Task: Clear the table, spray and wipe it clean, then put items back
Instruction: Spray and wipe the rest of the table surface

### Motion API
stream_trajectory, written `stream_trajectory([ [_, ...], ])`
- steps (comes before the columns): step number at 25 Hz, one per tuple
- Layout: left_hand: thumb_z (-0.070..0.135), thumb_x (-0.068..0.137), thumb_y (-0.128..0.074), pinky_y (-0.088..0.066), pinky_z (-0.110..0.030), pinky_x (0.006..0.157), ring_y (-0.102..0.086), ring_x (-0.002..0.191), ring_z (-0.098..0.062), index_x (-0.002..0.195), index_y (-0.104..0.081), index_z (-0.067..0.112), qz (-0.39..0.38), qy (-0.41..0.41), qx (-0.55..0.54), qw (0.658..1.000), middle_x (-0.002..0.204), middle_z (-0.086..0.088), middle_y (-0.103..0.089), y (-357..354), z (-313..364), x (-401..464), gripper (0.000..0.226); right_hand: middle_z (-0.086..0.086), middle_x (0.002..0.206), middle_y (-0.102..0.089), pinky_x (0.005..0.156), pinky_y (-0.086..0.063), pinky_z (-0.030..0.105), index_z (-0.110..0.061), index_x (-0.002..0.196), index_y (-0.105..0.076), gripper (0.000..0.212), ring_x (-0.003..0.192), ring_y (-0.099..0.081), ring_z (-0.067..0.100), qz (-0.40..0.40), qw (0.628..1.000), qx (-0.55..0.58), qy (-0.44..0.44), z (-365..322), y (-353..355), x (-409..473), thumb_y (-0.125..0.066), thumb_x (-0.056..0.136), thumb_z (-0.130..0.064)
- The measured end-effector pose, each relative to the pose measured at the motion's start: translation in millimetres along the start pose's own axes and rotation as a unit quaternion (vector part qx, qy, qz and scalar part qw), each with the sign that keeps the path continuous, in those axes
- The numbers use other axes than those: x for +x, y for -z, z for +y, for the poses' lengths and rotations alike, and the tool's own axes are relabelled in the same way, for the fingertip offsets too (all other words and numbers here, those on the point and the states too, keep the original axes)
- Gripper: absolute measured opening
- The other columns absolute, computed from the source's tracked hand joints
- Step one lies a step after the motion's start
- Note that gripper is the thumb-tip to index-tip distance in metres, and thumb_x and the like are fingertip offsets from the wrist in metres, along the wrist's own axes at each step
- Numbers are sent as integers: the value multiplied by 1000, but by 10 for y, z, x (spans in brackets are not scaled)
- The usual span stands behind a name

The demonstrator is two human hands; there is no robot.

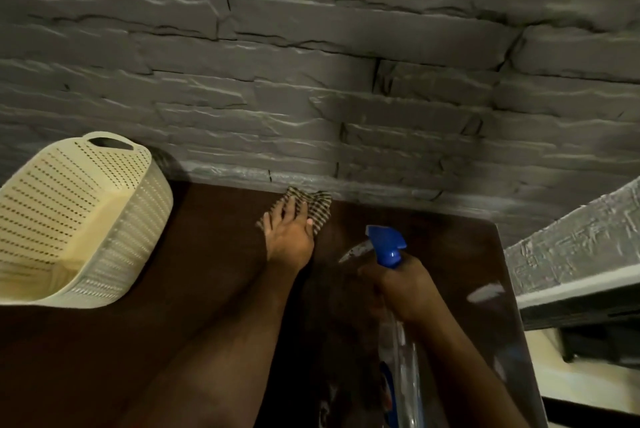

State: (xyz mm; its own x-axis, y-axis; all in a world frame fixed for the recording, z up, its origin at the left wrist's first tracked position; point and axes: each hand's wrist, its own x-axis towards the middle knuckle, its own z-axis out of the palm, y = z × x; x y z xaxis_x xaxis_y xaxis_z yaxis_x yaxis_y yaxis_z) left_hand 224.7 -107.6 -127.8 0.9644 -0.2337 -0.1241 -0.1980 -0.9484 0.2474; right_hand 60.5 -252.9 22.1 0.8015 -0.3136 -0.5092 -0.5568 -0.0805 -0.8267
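Both hands are busy over the dark brown table (104, 358). Her or his left hand (289, 237) lies flat, fingers spread, pressing a striped cloth (313, 204) onto the tabletop right at the far edge, where it meets the grey stone-pattern wall (311, 63). The right hand (403, 283) is wrapped round the neck of a clear spray bottle (403, 358), whose blue trigger head (386, 244) points away toward the wall, just right of the cloth. A cream perforated basket (86, 219) sits on the table's left side, well apart from the hands. Pale glare streaks show on the surface near the nozzle.
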Motion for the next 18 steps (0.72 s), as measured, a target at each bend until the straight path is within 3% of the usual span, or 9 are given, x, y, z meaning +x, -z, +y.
stream_trajectory([
  [2,38,101,-28,2,-49,118,-1,150,-23,153,-24,27,-27,-35,-16,999,163,0,-11,-102,292,-54,52,5,59,-61,57,-50,35,-9,77,-61,9,54,-59,20,12,1000,7,-2,33,5,97,-67,81,-13],
  [5,41,97,-21,-6,-49,117,-9,150,-23,150,-28,28,-6,-180,21,983,162,0,-18,-366,268,-593,54,3,54,-60,43,-48,24,-8,82,-61,6,45,-57,13,4,999,41,-12,57,79,155,-67,82,-11],
  [6,43,98,-18,-7,-49,117,-10,150,-23,150,-26,27,15,-161,23,987,161,0,-19,-359,121,-614,56,3,55,-60,42,-48,22,-8,84,-61,7,44,-56,11,-4,999,44,-12,71,108,151,-66,83,-12],
  [8,47,100,-15,1,-49,117,1,150,-24,154,-16,20,8,-46,10,999,163,-4,-8,-300,64,-321,60,6,59,-59,45,-49,23,-6,86,-60,9,47,-57,13,-8,999,41,-8,111,178,127,-66,84,-13],
  [10,48,101,-21,8,-52,117,12,149,-30,155,-8,12,-17,105,-24,994,163,-10,3,-218,355,112,67,7,62,-59,51,-51,29,-6,87,-60,10,52,-58,17,-10,999,45,-8,157,230,113,-66,84,-13],
  [11,48,100,-24,8,-53,117,12,149,-32,155,-7,10,-41,131,-24,990,163,-12,4,-187,608,150,69,7,64,-60,55,-52,32,-7,89,-61,10,56,-58,20,-14,999,51,-11,181,262,108,-66,84,-13],
  [15,52,95,-19,8,-47,117,7,150,-22,154,-14,20,-36,-87,-10,996,164,-2,-4,-499,857,-607,67,11,70,-62,62,-52,38,-5,96,-61,17,63,-59,25,-22,998,54,-16,211,355,15,-66,83,-14],
  [17,52,97,-17,10,-45,116,9,150,-21,155,-11,23,-38,-61,-15,997,164,0,-1,-460,632,-512,66,12,74,-63,60,-53,35,-6,100,-60,19,64,-61,24,-23,998,57,-30,242,405,-45,-66,84,-16],
  [18,52,98,-18,11,-47,116,12,149,-23,155,-8,21,-40,-5,-18,999,164,-2,3,-404,637,-302,65,11,73,-63,57,-53,32,-7,101,-60,20,62,-61,22,-23,997,63,-33,271,446,-55,-66,84,-16],
])
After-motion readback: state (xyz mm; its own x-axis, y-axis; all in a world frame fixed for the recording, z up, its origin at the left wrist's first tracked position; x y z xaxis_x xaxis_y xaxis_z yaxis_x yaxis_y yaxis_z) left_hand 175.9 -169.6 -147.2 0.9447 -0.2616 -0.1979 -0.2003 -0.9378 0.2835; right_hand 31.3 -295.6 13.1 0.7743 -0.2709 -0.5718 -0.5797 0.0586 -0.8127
